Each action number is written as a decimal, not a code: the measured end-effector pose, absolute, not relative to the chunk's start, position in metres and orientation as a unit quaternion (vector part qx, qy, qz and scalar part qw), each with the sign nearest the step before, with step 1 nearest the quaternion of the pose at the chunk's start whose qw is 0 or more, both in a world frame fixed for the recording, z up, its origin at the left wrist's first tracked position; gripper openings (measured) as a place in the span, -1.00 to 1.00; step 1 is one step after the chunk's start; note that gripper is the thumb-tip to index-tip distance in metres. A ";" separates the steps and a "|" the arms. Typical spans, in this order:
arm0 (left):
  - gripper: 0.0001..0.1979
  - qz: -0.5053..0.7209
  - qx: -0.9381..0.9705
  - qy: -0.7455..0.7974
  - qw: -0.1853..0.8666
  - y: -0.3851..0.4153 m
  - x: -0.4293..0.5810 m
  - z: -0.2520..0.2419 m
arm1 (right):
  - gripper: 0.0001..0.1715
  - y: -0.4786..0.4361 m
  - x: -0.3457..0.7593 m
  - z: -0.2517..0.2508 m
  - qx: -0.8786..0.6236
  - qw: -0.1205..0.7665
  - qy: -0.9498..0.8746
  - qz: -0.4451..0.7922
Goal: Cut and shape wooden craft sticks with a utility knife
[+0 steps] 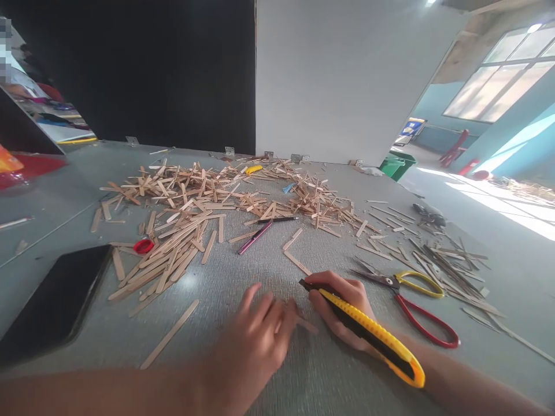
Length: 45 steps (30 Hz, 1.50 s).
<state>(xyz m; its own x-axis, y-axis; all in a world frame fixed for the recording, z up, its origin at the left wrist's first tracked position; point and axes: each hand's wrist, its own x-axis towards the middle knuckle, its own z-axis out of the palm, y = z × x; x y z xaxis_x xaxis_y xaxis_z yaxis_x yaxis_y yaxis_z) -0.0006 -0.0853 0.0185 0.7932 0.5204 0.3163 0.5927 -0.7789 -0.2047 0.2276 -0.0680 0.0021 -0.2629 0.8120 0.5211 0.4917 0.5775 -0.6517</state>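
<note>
My right hand (342, 306) is closed around a yellow and black box cutter (373, 335), its dark tip pointing up and left over the table. To its left, my left hand (264, 329) is blurred, with curled fingers at a short wooden craft stick (309, 326) that pokes out on the right side. Just beyond the cutter tip lie two craft sticks (297, 261) in an angled line. A single long craft stick (170, 334) rests left of my left hand. Scissors (392, 281) with one yellow and one red handle lie open, right of my right hand.
A large heap of craft sticks (186, 190) spreads across the table (208, 358). A purple pen (255, 237), a dark pen (277, 219) and a red ring (143, 247) lie nearby. A black phone (56, 300) sits at left. Black and white panels (338, 81) stand behind.
</note>
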 end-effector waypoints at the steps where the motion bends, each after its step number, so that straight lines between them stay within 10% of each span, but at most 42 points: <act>1: -0.68 -0.108 -0.936 -0.303 0.144 -0.082 -0.001 0.021 | -0.86 -0.068 0.229 0.001 -0.426 0.435 -0.770 0.189; 20: -0.78 -0.273 -0.735 -0.453 -0.425 -0.048 -0.014 0.105 | -0.71 -0.064 0.227 -0.001 -0.479 0.531 -0.606 0.347; 30: -0.65 -0.301 -0.723 -0.430 -0.450 -0.069 -0.017 0.115 | -0.77 -0.063 0.231 -0.013 -0.493 0.512 -0.640 0.293; 38: -0.68 -0.288 -0.691 -0.443 -0.493 -0.054 -0.016 0.118 | -0.11 -0.055 0.231 -0.007 -0.334 0.574 -0.658 0.355; 45: -0.71 -0.245 -0.660 -0.447 -0.552 -0.035 -0.016 0.112 | -0.37 -0.052 0.237 0.038 -0.350 0.553 -0.517 0.552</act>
<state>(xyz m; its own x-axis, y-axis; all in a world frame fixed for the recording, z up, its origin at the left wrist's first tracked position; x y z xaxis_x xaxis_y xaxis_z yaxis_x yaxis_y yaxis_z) -0.0157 -0.0348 0.1119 0.4808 0.8600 -0.1707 0.3199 0.0092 0.9474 0.2371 -0.0519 0.0376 -0.1443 0.9720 0.1852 -0.2489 0.1455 -0.9575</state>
